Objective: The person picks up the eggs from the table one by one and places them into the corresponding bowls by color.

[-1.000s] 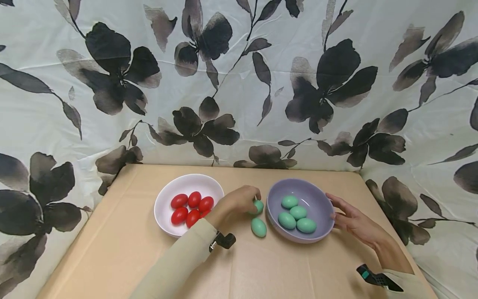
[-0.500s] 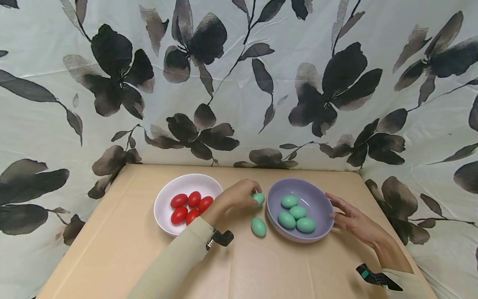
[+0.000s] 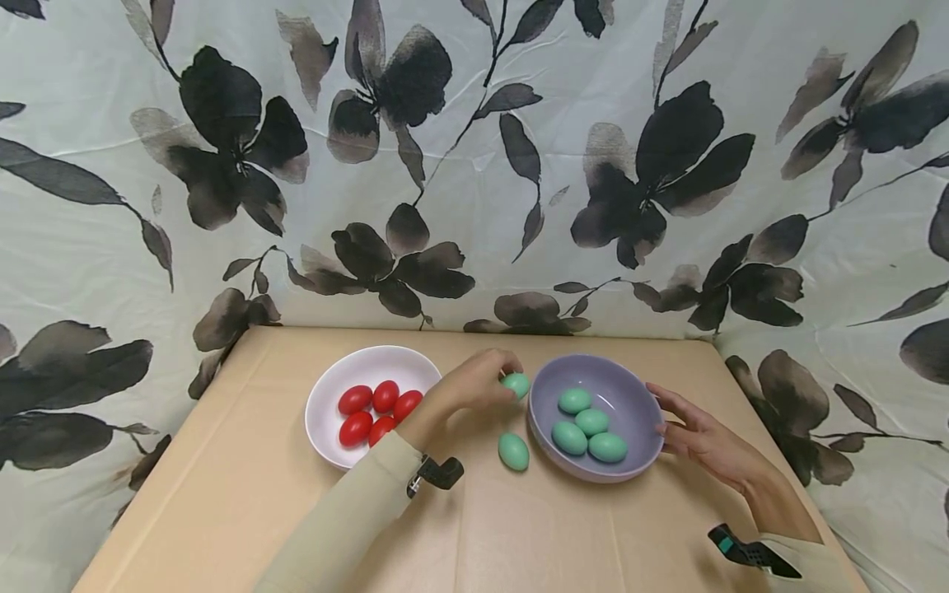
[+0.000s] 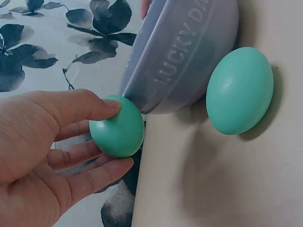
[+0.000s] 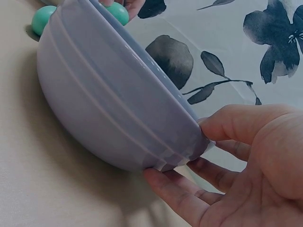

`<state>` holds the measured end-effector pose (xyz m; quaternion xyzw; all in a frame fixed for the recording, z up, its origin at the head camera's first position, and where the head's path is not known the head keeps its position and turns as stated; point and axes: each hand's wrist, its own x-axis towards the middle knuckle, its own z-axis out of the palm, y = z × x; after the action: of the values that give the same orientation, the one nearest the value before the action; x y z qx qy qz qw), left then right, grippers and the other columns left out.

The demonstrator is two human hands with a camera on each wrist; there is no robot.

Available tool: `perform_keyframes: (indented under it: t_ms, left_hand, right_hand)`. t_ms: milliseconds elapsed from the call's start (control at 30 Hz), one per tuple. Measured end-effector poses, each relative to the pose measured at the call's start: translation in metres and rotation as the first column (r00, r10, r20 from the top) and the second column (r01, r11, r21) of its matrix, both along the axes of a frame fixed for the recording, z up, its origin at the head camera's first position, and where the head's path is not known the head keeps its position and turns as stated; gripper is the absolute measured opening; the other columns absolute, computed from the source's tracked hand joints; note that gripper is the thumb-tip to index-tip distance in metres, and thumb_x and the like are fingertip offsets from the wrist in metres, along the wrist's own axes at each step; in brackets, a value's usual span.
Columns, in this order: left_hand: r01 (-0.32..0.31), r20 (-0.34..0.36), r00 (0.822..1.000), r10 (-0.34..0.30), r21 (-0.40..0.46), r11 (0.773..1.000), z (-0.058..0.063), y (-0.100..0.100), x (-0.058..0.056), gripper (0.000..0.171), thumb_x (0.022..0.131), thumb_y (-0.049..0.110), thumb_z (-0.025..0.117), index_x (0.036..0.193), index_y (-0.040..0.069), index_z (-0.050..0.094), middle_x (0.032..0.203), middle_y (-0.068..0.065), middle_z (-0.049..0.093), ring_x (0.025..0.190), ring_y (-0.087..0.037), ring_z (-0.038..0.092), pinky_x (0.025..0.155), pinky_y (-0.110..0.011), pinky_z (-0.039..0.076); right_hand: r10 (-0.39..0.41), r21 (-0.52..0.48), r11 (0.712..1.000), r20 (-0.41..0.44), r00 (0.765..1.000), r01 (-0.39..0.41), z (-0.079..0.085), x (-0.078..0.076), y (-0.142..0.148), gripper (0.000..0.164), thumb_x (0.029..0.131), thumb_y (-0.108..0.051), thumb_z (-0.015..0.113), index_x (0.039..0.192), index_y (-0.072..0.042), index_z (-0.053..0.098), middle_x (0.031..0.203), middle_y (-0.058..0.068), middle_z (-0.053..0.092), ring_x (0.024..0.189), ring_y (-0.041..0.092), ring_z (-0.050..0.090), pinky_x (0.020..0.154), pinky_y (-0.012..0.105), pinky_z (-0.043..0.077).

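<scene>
A green egg (image 4: 118, 127) is pinched between the thumb and fingers of my left hand (image 3: 474, 382), held up just left of the purple bowl's rim. Its twin, another green egg (image 3: 514, 451), lies on the table below that hand. The purple bowl (image 3: 544, 449) holds several green eggs (image 3: 569, 437). My right hand (image 3: 708, 441) touches the bowl's outer right side; in the right wrist view its thumb tip meets the wall near the rim and the other fingertips rest lower, fingers extended.
Left of the bowl stands a white bowl (image 3: 320, 412) with several red eggs (image 3: 356, 429), partly behind my left forearm. Both bowls are on a tan table (image 3: 222, 511). A floral cloth (image 3: 519, 247) hangs behind the table's far edge.
My left hand has lifted the green egg from the table and moved it slightly up and right towards the purple bowl. The right hand and both bowls have stayed put.
</scene>
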<state>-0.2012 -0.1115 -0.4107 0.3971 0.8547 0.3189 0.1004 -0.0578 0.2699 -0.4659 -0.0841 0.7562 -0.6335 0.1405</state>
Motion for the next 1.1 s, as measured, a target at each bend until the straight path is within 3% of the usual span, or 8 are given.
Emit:
perform_keyframes:
  t_ms: [300, 567, 700, 1100]
  left_hand:
    - [0.002, -0.033, 0.999, -0.001, 0.029, 1.0, 0.012, -0.004, 0.012, 0.026, 0.085, 0.006, 0.072, 0.11, 0.006, 0.072, 0.102, -0.004, 0.07, 0.097, -0.018, 0.062, 0.089, -0.03, 0.05]
    - [0.025, -0.057, 0.998, -0.022, 0.057, 0.998, 0.021, -0.006, 0.021, 0.024, 0.084, 0.006, 0.072, 0.108, 0.008, 0.071, 0.099, 0.0, 0.068, 0.094, -0.016, 0.06, 0.084, -0.027, 0.05]
    - [0.024, -0.063, 0.998, -0.02, 0.061, 0.998, 0.025, -0.003, 0.032, 0.025, 0.084, 0.006, 0.072, 0.108, 0.008, 0.071, 0.099, 0.0, 0.067, 0.094, -0.016, 0.06, 0.083, -0.027, 0.049]
    - [0.061, -0.129, 0.99, -0.053, 0.057, 0.996, 0.028, 0.015, 0.041, 0.026, 0.081, 0.005, 0.07, 0.107, 0.009, 0.071, 0.096, 0.003, 0.066, 0.094, -0.02, 0.06, 0.079, -0.023, 0.047]
  right_hand:
    - [-0.026, 0.017, 1.0, 0.004, 1.0, 0.026, 0.005, 0.019, -0.01, 0.069, 0.105, -0.004, 0.049, 0.163, -0.01, 0.012, 0.165, 0.025, 0.008, 0.131, 0.013, 0.055, 0.097, 0.038, 0.055]
    - [-0.04, 0.012, 0.999, 0.007, 0.999, 0.04, 0.009, 0.036, -0.019, 0.07, 0.105, -0.004, 0.049, 0.163, -0.009, 0.012, 0.165, 0.026, 0.007, 0.128, 0.009, 0.056, 0.096, 0.037, 0.055]
    - [-0.039, 0.014, 0.999, 0.009, 0.999, 0.038, 0.011, 0.044, -0.02, 0.07, 0.105, -0.005, 0.049, 0.163, -0.01, 0.011, 0.166, 0.026, 0.006, 0.128, 0.008, 0.056, 0.097, 0.037, 0.055]
    - [-0.029, 0.024, 0.999, -0.01, 1.0, 0.029, 0.006, 0.045, -0.018, 0.069, 0.105, -0.005, 0.049, 0.163, -0.009, 0.011, 0.166, 0.027, 0.003, 0.128, 0.005, 0.055, 0.097, 0.037, 0.055]
